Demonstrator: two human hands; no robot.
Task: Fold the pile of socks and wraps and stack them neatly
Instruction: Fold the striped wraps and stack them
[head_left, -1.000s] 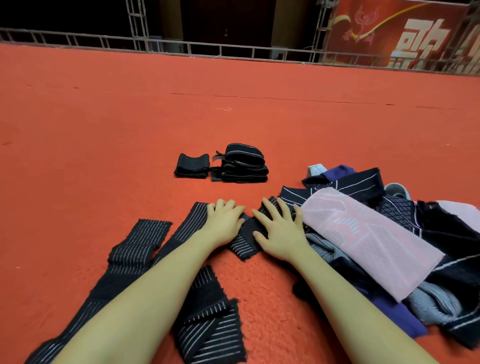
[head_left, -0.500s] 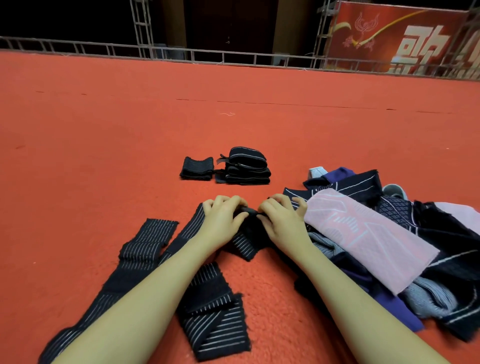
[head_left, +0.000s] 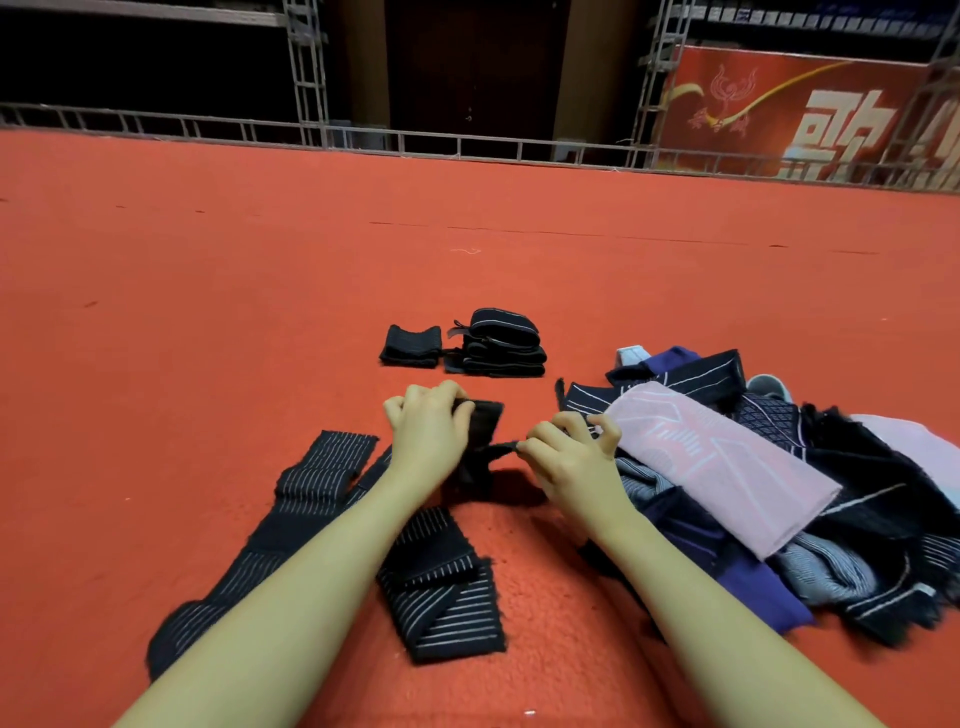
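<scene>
Head view, wrap: striped wrap (head_left: 441, 587) trails along the carpet (head_left: 208, 312) toward the hands.
Left hand (head_left: 428, 441): fingers curled round its rolled end.
Right hand (head_left: 569, 460): pinching the strip; keep it taut (edges aligned).
Stack (head_left: 501, 345): beyond.

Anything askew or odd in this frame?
Nothing damaged. The striped wrap lies kinked across the carpet, and the unsorted pile is jumbled. Left hand and right hand hold a wrap end.
</scene>
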